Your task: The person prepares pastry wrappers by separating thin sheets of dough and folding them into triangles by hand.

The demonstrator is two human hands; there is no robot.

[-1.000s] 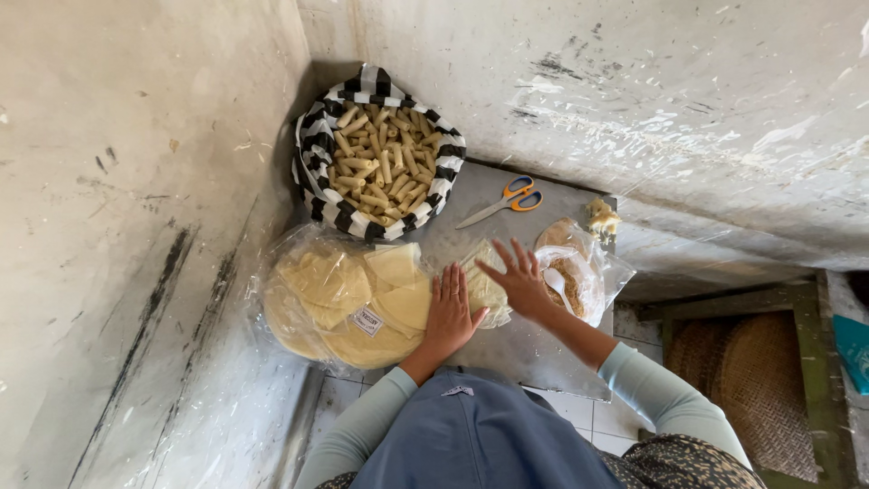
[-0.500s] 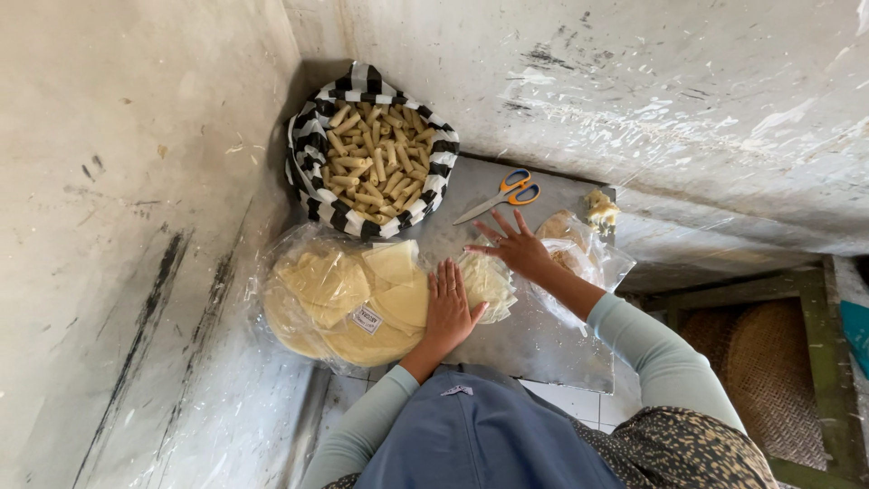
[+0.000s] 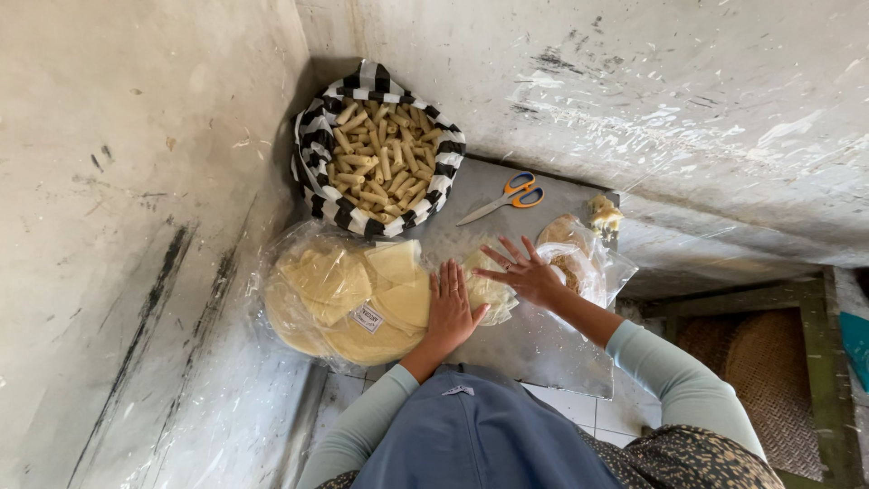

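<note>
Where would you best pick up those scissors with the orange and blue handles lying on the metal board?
Probably by the handle loops. The scissors lie flat and closed on the metal board, loops towards the far wall, blades pointing back at the striped basket. The right hand is nearest; coming from above keeps fingers off the tips.

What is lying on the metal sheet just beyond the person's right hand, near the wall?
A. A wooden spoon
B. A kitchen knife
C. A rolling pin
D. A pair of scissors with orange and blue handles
D: a pair of scissors with orange and blue handles lies on the metal sheet, beyond the spread right hand.
</note>
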